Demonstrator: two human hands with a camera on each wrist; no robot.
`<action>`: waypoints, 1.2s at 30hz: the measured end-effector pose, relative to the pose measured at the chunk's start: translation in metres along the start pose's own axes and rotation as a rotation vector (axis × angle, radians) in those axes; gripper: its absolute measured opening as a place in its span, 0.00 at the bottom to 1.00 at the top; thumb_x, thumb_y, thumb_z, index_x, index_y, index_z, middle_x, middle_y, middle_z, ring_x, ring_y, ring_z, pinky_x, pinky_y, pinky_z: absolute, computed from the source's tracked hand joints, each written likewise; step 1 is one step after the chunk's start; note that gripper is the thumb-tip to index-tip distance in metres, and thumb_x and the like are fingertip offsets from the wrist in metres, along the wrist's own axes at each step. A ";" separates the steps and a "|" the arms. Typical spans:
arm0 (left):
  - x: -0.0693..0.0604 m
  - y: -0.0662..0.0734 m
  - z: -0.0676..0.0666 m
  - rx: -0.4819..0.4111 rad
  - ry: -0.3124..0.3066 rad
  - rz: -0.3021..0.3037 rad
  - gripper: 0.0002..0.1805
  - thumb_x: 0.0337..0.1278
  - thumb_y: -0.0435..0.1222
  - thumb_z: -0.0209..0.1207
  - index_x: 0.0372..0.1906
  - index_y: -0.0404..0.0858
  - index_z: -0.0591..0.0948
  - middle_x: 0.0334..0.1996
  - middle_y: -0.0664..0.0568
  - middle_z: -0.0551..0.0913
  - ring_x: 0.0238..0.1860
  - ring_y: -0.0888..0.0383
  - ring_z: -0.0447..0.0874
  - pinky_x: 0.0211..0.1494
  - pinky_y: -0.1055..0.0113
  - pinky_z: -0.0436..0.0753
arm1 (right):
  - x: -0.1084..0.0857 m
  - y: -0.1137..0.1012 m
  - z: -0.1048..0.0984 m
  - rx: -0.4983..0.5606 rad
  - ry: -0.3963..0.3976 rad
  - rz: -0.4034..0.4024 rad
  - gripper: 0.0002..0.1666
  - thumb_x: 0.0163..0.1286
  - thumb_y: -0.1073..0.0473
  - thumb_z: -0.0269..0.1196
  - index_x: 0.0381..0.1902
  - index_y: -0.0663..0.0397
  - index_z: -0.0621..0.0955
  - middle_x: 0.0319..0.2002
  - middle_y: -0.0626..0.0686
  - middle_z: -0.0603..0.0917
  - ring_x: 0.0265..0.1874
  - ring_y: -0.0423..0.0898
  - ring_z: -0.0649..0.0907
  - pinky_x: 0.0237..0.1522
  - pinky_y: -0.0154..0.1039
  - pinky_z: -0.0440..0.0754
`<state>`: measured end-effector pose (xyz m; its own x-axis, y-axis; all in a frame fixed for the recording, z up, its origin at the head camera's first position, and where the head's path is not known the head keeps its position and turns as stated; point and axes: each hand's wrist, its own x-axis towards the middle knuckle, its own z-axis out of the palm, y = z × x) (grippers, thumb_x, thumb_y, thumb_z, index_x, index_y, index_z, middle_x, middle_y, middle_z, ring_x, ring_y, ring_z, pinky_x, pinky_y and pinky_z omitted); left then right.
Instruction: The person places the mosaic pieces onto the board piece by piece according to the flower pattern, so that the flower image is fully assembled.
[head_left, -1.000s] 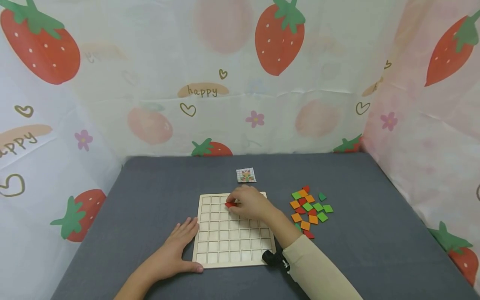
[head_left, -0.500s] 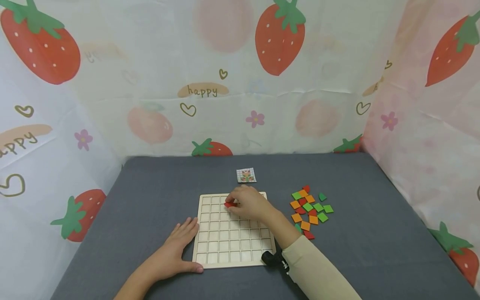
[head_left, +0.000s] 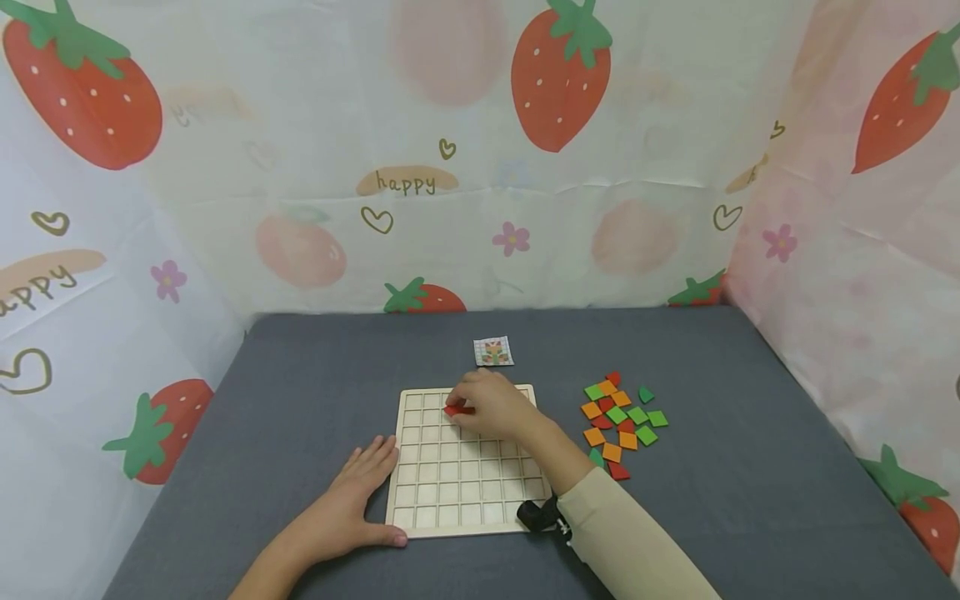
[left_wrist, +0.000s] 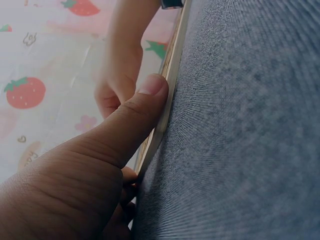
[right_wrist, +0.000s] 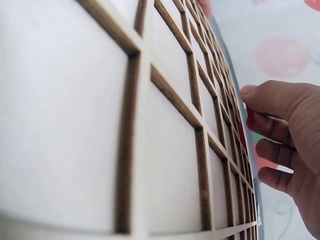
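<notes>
A pale wooden grid board point(head_left: 438, 492) lies on the grey cloth. My left hand point(head_left: 341, 506) rests along its left edge, fingers straight and thumb at the near left corner; the left wrist view shows that thumb point(left_wrist: 135, 117) against the board's side. Over the far rows, my right hand point(head_left: 497, 406) pinches a small red tile point(head_left: 454, 410) between thumb and fingertips. The right wrist view shows the red tile point(right_wrist: 251, 119) partly hidden by the fingers, and another red patch point(right_wrist: 241, 134) at the board's surface beyond.
Loose orange, green and red tiles point(head_left: 612, 452) lie scattered right of the board. A small printed pattern card point(head_left: 492, 351) sits behind it. The grey cloth point(head_left: 735, 467) reaches a strawberry-printed curtain point(head_left: 330, 158) at the back and sides. A black wrist camera point(head_left: 536, 515) hangs over the board's near right corner.
My right hand has shifted slightly left across the far rows, the red tile with it. My left hand keeps its place on the board's edge.
</notes>
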<state>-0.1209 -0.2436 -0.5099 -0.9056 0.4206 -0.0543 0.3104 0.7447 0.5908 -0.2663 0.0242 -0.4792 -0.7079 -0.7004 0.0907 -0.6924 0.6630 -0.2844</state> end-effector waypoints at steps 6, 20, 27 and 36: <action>-0.001 -0.001 0.001 -0.005 0.010 0.016 0.72 0.34 0.69 0.73 0.81 0.34 0.56 0.82 0.45 0.53 0.84 0.45 0.40 0.82 0.70 0.29 | 0.002 -0.003 0.001 0.004 -0.006 0.000 0.13 0.72 0.47 0.67 0.51 0.41 0.88 0.43 0.42 0.84 0.45 0.41 0.79 0.55 0.44 0.79; -0.001 -0.002 0.001 -0.005 0.018 0.030 0.71 0.35 0.69 0.73 0.81 0.34 0.57 0.82 0.44 0.53 0.83 0.45 0.41 0.75 0.83 0.24 | 0.004 -0.007 0.001 -0.010 -0.025 0.021 0.13 0.71 0.46 0.68 0.50 0.40 0.88 0.44 0.41 0.84 0.44 0.40 0.78 0.54 0.44 0.77; -0.001 -0.002 0.002 -0.006 0.015 0.023 0.72 0.34 0.70 0.72 0.81 0.34 0.57 0.82 0.45 0.53 0.84 0.45 0.41 0.74 0.84 0.23 | 0.006 -0.005 0.003 -0.015 -0.026 0.018 0.13 0.70 0.45 0.69 0.49 0.39 0.89 0.43 0.41 0.84 0.44 0.40 0.77 0.53 0.44 0.77; -0.001 -0.001 0.000 -0.005 0.015 0.027 0.71 0.35 0.69 0.73 0.81 0.33 0.56 0.82 0.44 0.53 0.83 0.44 0.41 0.74 0.84 0.23 | 0.009 -0.002 0.006 -0.012 -0.026 0.029 0.14 0.69 0.43 0.70 0.49 0.38 0.89 0.42 0.39 0.83 0.44 0.40 0.78 0.56 0.45 0.77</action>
<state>-0.1198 -0.2445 -0.5104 -0.9013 0.4325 -0.0261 0.3332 0.7304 0.5963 -0.2701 0.0152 -0.4833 -0.7242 -0.6872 0.0574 -0.6732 0.6865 -0.2747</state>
